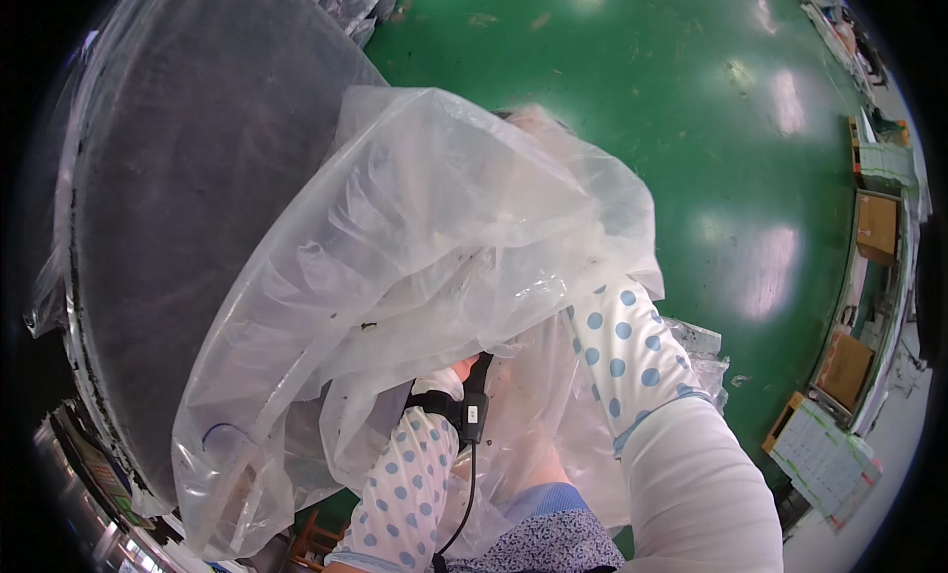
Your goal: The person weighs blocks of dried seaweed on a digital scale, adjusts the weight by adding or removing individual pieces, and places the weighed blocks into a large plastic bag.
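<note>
A large sheet of clear plastic film point(444, 195), possibly a big bag, lies crumpled in front of me and over both my hands. Part of my left hand point(465, 367) shows under the film's lower edge; its fingertips are covered. A black strap point(433, 403) rounds the left wrist, with a small black cabled device point(475, 417) beside it. My right forearm, in a white polka-dot sleeve point(618, 351), reaches into the film, which hides the right hand. Folds of the film also hang down over my lap. Small dark specks dot the plastic.
A large dark grey surface point(200, 188) with plastic along its border fills the left side. Green floor point(740, 166) spreads to the right. Cardboard boxes point(848, 369) and papered boards point(822, 454) line the far right. More crumpled plastic point(700, 351) lies by my right arm.
</note>
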The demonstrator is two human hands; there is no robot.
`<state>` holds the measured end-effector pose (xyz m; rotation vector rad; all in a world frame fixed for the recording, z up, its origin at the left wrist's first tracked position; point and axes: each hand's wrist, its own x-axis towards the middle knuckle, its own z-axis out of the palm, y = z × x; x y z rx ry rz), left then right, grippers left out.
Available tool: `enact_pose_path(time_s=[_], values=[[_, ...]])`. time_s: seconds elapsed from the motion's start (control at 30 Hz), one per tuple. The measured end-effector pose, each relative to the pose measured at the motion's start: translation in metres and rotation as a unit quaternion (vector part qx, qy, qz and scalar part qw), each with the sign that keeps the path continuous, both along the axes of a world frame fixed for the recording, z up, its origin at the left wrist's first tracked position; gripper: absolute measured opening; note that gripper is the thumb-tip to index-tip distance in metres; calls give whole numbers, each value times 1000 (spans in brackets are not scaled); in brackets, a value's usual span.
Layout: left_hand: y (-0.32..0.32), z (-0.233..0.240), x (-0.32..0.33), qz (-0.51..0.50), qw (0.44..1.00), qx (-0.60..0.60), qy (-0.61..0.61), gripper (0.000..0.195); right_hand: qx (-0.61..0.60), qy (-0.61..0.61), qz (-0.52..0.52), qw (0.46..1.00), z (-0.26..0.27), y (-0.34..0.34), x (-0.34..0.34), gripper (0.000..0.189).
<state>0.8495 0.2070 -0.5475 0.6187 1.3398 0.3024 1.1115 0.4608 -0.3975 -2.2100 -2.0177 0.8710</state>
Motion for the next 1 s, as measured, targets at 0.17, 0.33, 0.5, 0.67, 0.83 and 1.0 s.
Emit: enact_pose_path(time_s=[0.17,0.33,0.5,0.67,0.83,1.0], values=[[2,21,8,98,992,-78,-8,62,-7,-1,9,1000,-8,1,8,58],[2,40,10,147,984,-94,-15,60,-22,14,6,1000,0,-19,26,59],[5,61,14,184,977,-103,-21,58,-22,15,4,1000,-8,-30,16,59],[0,72,11,225,967,-113,-32,56,-30,28,-2,999,-13,-47,12,60],[-9,75,9,262,955,-117,-69,54,-25,29,-11,999,-16,-51,12,60],[-16,90,5,306,936,-95,-149,52,-20,44,-32,998,-14,-55,19,61]])
